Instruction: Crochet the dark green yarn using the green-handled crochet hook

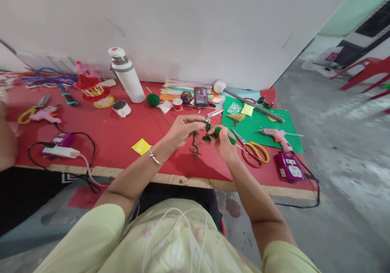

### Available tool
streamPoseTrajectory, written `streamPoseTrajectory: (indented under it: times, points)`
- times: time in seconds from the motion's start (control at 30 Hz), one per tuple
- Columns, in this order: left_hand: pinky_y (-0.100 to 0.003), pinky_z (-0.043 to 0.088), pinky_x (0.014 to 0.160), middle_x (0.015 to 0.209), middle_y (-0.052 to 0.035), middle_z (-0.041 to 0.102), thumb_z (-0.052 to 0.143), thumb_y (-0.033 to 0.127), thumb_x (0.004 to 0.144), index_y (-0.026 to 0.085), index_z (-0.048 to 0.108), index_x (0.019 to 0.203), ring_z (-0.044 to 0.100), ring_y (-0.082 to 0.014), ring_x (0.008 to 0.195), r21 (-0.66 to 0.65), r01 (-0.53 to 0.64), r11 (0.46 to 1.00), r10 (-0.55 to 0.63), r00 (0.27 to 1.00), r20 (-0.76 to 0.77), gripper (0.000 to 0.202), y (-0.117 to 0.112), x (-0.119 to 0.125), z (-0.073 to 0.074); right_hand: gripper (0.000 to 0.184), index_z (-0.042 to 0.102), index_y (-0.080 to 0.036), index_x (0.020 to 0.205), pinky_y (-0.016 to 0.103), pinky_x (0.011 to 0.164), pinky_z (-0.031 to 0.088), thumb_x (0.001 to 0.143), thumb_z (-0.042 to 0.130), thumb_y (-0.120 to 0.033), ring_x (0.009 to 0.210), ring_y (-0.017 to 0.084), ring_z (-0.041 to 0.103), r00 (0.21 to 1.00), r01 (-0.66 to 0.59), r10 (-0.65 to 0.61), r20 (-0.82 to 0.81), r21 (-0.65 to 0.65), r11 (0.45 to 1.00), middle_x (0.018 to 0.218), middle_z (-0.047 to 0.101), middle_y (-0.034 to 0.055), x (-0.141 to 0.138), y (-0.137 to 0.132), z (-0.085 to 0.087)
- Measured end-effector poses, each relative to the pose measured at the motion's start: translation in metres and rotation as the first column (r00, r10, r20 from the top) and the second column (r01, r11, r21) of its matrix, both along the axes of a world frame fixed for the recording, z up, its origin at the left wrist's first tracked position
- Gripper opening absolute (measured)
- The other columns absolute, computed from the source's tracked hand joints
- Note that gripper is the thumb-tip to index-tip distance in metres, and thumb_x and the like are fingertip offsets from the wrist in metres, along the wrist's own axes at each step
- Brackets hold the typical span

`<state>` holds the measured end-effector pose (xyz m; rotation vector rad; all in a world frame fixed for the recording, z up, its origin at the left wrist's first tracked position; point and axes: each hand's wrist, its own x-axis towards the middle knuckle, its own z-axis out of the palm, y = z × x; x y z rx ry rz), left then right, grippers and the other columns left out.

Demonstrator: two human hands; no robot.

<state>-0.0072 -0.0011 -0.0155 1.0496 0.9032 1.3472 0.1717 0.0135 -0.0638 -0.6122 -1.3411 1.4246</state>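
The person is sitting close against the surface [115, 135], both hands raised just above its near edge and working together on a fuzzy green stem [219, 133]. The left hand [183, 130], a bangle [154, 157] on its wrist, is pinching the stem's upper end between thumb and fingertips; the right hand [224, 144] is closing round the bright green part, fingers curled, with a short length poking out toward the scissors [255, 152]. Between the hands the stem is looking bunched and twisted, while a darker tail [195, 146] is hanging loose below them, so the shaping seems only partly done, with that tail not yet worked in. Whether the piece is joined to anything else is too small to tell. Just beyond, a yellow square [141, 146] is lying to the left, and a purple socket [289, 166] and a pink glue gun [278, 136] are lying to the right, the gun on a green sheet [262, 122]. Farther off, a mug [121, 108], a ball of green yarn [153, 99] and a white bottle [127, 76] are standing near a white board [195, 29] – and another person's arm [6, 139] is showing at the left edge.
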Motion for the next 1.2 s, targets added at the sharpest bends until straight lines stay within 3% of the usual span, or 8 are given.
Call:
streamPoseTrajectory:
  times: [0.17, 0.37, 0.57, 0.8, 0.87, 1.0, 1.1, 1.2]
  points:
    - [-0.023, 0.055, 0.068, 0.110, -0.0094, 0.079, 0.083, 0.028, 0.072, 0.017, 0.086, 0.083, 0.069, -0.0144, 0.085, 0.104, -0.083, 0.991, 0.087, 0.996, -0.030, 0.015, -0.004, 0.001, 0.003, 0.051, 0.072, -0.023, 0.085, 0.028, 0.050, 0.052, 0.093, 0.061, -0.073, 0.055, 0.013, 0.051, 0.994, 0.000, -0.005, -0.105, -0.045, 0.999, 0.065, 0.050, -0.0019, -0.005, -0.005, 0.000]
    - [-0.022, 0.051, 0.063, 0.095, -0.0080, 0.080, 0.089, 0.028, 0.069, 0.017, 0.086, 0.092, 0.065, -0.0103, 0.071, -0.007, 0.012, 1.000, -0.012, 0.995, 0.104, 0.026, -0.009, 0.001, 0.009, 0.050, 0.073, -0.023, 0.084, 0.028, 0.049, 0.051, 0.092, 0.063, -0.071, 0.051, 0.012, 0.049, 0.990, -0.038, 0.030, -0.136, -0.057, 0.998, 0.060, 0.047, -0.0035, -0.008, -0.008, 0.004]
    - [-0.022, 0.052, 0.061, 0.079, -0.0030, 0.076, 0.094, 0.021, 0.063, 0.017, 0.085, 0.093, 0.065, -0.0091, 0.063, -0.056, 0.060, 0.997, -0.048, 0.980, 0.191, 0.032, -0.007, 0.001, 0.001, 0.050, 0.073, -0.023, 0.083, 0.028, 0.052, 0.051, 0.093, 0.063, -0.071, 0.053, 0.013, 0.052, 0.990, -0.023, 0.015, -0.138, -0.063, 0.998, 0.060, 0.050, -0.0030, -0.009, -0.009, 0.003]
    - [-0.023, 0.050, 0.054, 0.069, 0.0001, 0.070, 0.082, 0.020, 0.073, 0.016, 0.081, 0.082, 0.061, -0.0097, 0.057, 0.118, -0.148, 0.982, 0.154, 0.987, -0.044, 0.010, -0.010, 0.012, 0.000, 0.056, 0.071, -0.021, 0.090, 0.030, 0.060, 0.055, 0.097, 0.052, -0.073, 0.060, 0.015, 0.065, 0.999, 0.036, -0.037, -0.006, -0.059, 0.998, 0.071, 0.066, 0.0006, -0.010, -0.012, 0.002]
    - [-0.022, 0.050, 0.053, 0.069, 0.0008, 0.069, 0.078, 0.018, 0.074, 0.017, 0.080, 0.079, 0.061, -0.0099, 0.058, 0.191, -0.241, 0.951, 0.268, 0.954, -0.133, 0.005, -0.011, 0.017, -0.001, 0.055, 0.070, -0.021, 0.093, 0.031, 0.062, 0.056, 0.099, 0.049, -0.071, 0.063, 0.016, 0.066, 0.994, 0.087, -0.085, 0.062, -0.021, 0.996, 0.074, 0.068, 0.0013, -0.013, -0.015, 0.004]
    - [-0.021, 0.052, 0.057, 0.074, 0.0014, 0.072, 0.076, 0.018, 0.073, 0.018, 0.083, 0.095, 0.063, -0.0096, 0.062, 0.202, -0.366, 0.908, 0.399, 0.902, -0.161, 0.024, -0.008, 0.027, -0.009, 0.048, 0.068, -0.022, 0.094, 0.029, 0.064, 0.054, 0.103, 0.046, -0.065, 0.067, 0.015, 0.065, 0.950, 0.233, -0.268, 0.158, 0.210, 0.950, 0.081, 0.067, 0.0016, -0.020, -0.020, 0.003]
    - [-0.021, 0.054, 0.062, 0.076, 0.0005, 0.074, 0.077, 0.020, 0.072, 0.017, 0.082, 0.088, 0.066, -0.0103, 0.066, 0.133, -0.362, 0.923, 0.376, 0.921, -0.102, 0.017, -0.006, 0.030, -0.011, 0.045, 0.067, -0.024, 0.098, 0.030, 0.070, 0.054, 0.104, 0.046, -0.063, 0.075, 0.017, 0.064, 0.881, 0.288, -0.401, 0.249, 0.389, 0.875, 0.085, 0.065, 0.0027, -0.021, -0.020, -0.003]
    - [-0.023, 0.055, 0.061, 0.070, -0.0006, 0.073, 0.080, 0.019, 0.068, 0.015, 0.079, 0.082, 0.067, -0.0116, 0.064, -0.020, -0.259, 0.966, 0.259, 0.966, 0.023, 0.014, -0.006, 0.025, -0.005, 0.043, 0.067, -0.026, 0.102, 0.033, 0.073, 0.054, 0.103, 0.046, -0.064, 0.080, 0.020, 0.064, 0.856, 0.249, -0.420, 0.300, 0.474, 0.845, 0.090, 0.065, 0.0047, -0.017, -0.014, -0.009]
